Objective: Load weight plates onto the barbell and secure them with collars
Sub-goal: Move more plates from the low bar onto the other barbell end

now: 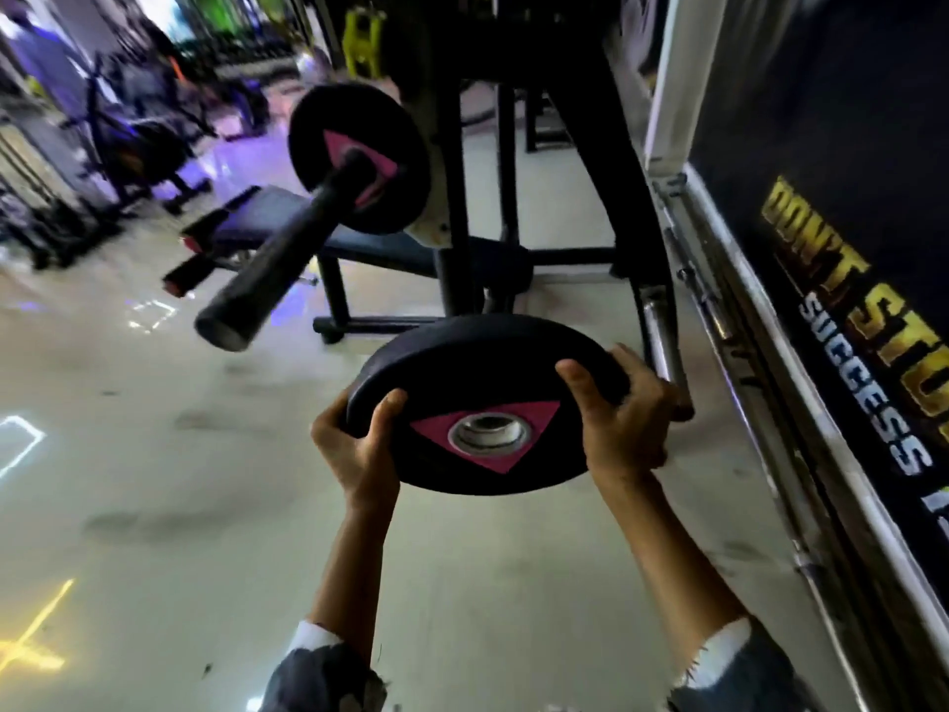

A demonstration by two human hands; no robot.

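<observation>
Head view, left to right. Pale floor with bright light marks fills the left, and blurred gym machines stand at the far upper left. Next comes the barbell, a thick black sleeve. Its long axis runs from its free end, low, left and nearer to me, up and right to a black frame. One round black loaded plate with a pink triangle at its middle sits on the sleeve at the frame end, its face toward me.

Below and right of the free end, apart from it, I hold a second plate in the air above the floor. It is black, round and thick-rimmed, with a pink triangle around a metal-lined centre hole. My left hand grips its left rim, thumb on the marked face. My right hand grips the right rim, thumb on the face and fingers wrapped round the edge. The plate lies tilted, nearly flat, its hole pointing up toward me.

At far right, steel bars stand beside a dark banner with gold and white lettering.
</observation>
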